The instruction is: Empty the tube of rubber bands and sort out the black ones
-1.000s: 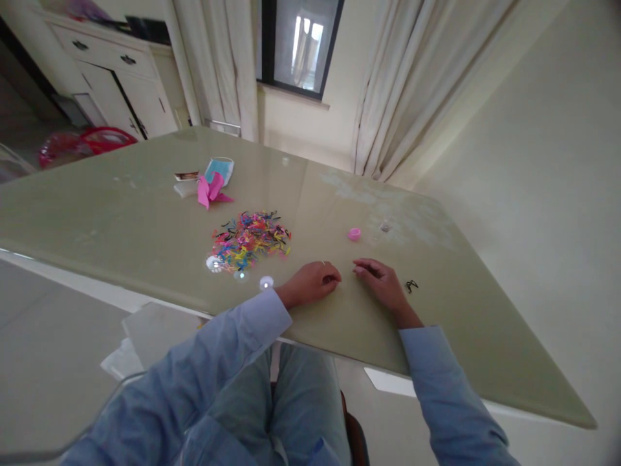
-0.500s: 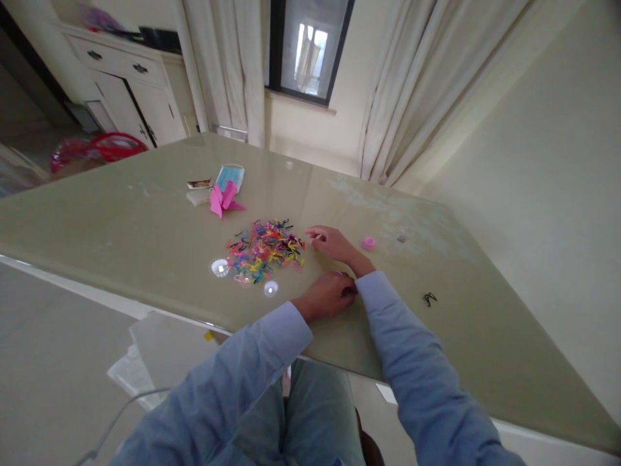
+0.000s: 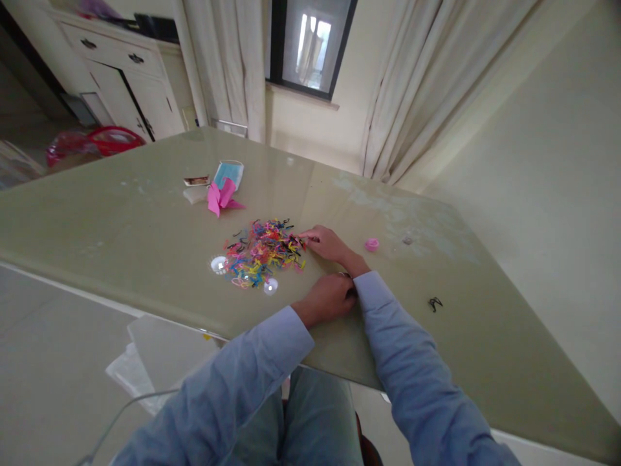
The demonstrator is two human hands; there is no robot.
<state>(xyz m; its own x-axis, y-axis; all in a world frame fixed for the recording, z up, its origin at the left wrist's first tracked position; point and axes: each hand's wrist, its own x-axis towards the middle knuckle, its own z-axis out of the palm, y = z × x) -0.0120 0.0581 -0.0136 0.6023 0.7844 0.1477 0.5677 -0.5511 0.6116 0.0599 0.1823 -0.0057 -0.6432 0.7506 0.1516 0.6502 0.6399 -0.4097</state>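
A loose heap of small multicoloured elastic bands (image 3: 264, 251) lies on the table. My right hand (image 3: 330, 244) rests at the heap's right edge, its index finger stretched out and touching the bands there; its other fingers are bent, and I see nothing held in them. Closer to me, my left hand (image 3: 327, 299) is closed on the tabletop beside my right cuff. Its fingertips are hidden, so whatever they may hold cannot be made out. Several black bands (image 3: 435, 303) lie apart on the right, and a small pink item (image 3: 372, 244) sits beyond my right wrist.
Behind the heap lie a pink folded-paper piece (image 3: 223, 196), a blue face mask (image 3: 229, 173), a whitish item (image 3: 195, 194) and a small brown-and-white item (image 3: 196, 181). The glossy table (image 3: 136, 246) has its near edge at my lap. Curtains and a window stand beyond.
My right hand has moved a little left, and its index finger now reaches the bands at the heap's edge. My left hand has stayed almost in place. The view has shifted slightly.
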